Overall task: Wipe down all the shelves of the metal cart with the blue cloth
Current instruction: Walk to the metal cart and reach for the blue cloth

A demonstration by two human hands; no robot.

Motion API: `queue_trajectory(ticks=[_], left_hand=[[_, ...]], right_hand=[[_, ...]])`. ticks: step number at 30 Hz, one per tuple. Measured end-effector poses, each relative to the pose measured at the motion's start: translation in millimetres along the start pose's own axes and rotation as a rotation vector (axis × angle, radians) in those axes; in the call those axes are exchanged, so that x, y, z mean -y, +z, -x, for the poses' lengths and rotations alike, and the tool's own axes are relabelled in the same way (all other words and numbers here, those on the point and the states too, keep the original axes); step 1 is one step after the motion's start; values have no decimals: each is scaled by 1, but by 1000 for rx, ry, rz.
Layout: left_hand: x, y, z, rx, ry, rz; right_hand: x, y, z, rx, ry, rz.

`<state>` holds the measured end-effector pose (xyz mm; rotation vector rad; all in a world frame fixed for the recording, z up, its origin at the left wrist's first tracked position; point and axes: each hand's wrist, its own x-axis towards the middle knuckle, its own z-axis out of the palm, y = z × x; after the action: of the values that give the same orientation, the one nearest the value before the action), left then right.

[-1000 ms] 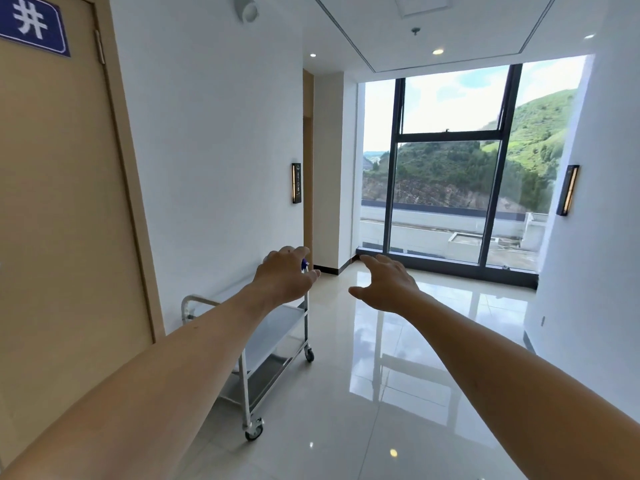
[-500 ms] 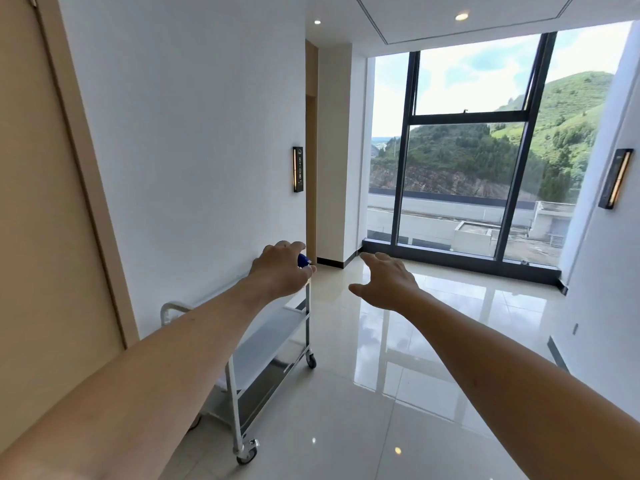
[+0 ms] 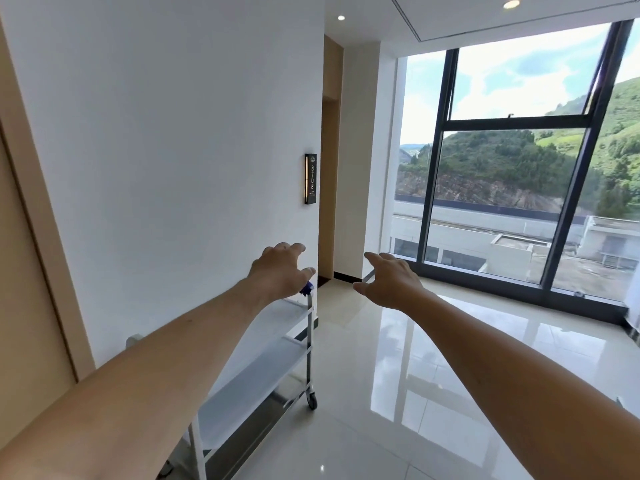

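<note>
The blue cloth (image 3: 307,288) peeks out at the far corner of the metal cart (image 3: 263,368) — right beneath the left hand (image 3: 280,271), at its 5 o'clock; whether those curled fingers already pinch it I cannot tell. The cart's long axis runs from 7 to 1 o'clock along the wall. The right hand (image 3: 389,280) hovers loose and empty at 3 o'clock — the farther one.

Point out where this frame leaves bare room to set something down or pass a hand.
Bare: the glossy floor between the metal cart and the window, and the cart's middle shelf. Crowded: the top shelf's far end, where the left hand covers the blue cloth. The right hand hangs over open floor.
</note>
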<state>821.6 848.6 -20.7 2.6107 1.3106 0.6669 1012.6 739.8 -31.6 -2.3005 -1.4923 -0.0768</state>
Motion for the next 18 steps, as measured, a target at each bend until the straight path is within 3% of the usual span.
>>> queue_trajectory(ticks=[9,18], left_hand=[[13,61,-114,48,-6,-20],[75,106,-262,48,20,19]], right_hand=[[-35,56,-110,54,11,-37],[-23,116,-258,58,37,-35]])
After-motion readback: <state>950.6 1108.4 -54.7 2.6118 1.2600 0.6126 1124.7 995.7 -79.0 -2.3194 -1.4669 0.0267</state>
